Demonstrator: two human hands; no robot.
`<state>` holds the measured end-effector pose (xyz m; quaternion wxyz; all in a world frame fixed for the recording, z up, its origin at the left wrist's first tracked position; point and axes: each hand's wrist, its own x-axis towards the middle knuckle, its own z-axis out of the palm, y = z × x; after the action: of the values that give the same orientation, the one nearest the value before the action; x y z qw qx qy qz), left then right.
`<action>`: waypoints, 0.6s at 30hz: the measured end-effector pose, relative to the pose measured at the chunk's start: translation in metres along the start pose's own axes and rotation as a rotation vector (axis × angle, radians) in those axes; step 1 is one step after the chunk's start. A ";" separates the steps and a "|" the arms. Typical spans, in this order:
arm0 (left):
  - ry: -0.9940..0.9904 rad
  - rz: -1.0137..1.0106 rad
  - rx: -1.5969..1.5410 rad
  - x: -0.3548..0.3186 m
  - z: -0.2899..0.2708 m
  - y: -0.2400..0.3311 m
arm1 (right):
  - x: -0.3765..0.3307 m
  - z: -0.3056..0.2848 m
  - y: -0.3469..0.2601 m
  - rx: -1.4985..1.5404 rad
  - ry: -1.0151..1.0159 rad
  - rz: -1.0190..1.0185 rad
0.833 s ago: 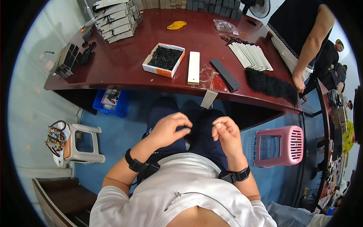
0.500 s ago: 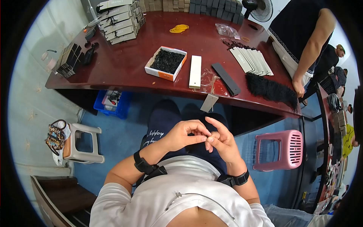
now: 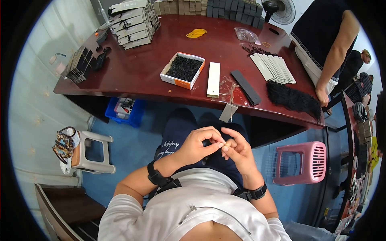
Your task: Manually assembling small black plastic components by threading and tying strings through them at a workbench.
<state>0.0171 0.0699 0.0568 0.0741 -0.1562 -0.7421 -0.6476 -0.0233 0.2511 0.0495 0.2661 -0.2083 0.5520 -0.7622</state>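
Note:
Above my lap, my left hand (image 3: 202, 141) and my right hand (image 3: 238, 153) meet at the fingertips. The thumb and forefinger of the left are pinched together. My right thumb presses against a finger, touching the left fingertips, while its forefinger is raised. Whatever lies in the pinch is too small to make out. Just beyond the hands, a grey tag (image 3: 228, 112) hangs at the table's near edge. Behind it lie a white strip-shaped card stack (image 3: 213, 80) and dark grey strips (image 3: 246, 88). To their left stands an open white-and-orange box (image 3: 185, 85) of black strings (image 3: 183, 67).
On the red-brown table (image 3: 136, 72) are fanned pale tags (image 3: 273, 68), a bundle of black strings (image 3: 293, 100), yellow rubber bands (image 3: 196, 33) and stacked tags (image 3: 134, 26). A person (image 3: 325, 44) stands at its right end. A pink stool (image 3: 301, 162) stands right, a beige stool (image 3: 96, 152) left.
The whole view has shifted slightly, so the table and stools sit a little further right and lower. My hands keep their fingertips together, with hardly any change in pose.

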 end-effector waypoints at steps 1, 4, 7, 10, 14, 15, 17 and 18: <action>0.015 0.015 0.010 0.000 0.000 0.002 | 0.000 -0.002 0.002 0.002 -0.004 -0.001; -0.032 0.010 0.020 0.003 -0.005 0.002 | 0.000 -0.009 0.007 -0.108 0.084 0.016; -0.011 -0.026 0.080 0.019 -0.029 0.015 | -0.002 -0.011 0.009 -0.080 0.074 0.036; 0.249 -0.026 0.192 0.049 -0.079 0.035 | -0.002 -0.017 0.012 -0.078 0.067 0.046; 0.225 -0.172 0.834 0.096 -0.145 0.038 | 0.000 -0.013 0.012 -0.035 0.037 0.058; 0.200 -0.151 0.881 0.103 -0.153 0.026 | 0.001 -0.012 0.013 -0.029 0.030 0.072; 0.108 -0.190 0.932 0.114 -0.151 0.022 | 0.001 -0.012 0.014 -0.019 0.032 0.080; 0.019 -0.235 0.979 0.119 -0.149 0.019 | 0.001 -0.013 0.014 -0.015 0.026 0.085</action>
<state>-0.1026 -0.0584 0.1345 0.0723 -0.0126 -0.9706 -0.2290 -0.0295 0.2562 0.0325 0.2894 -0.1767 0.5696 -0.7487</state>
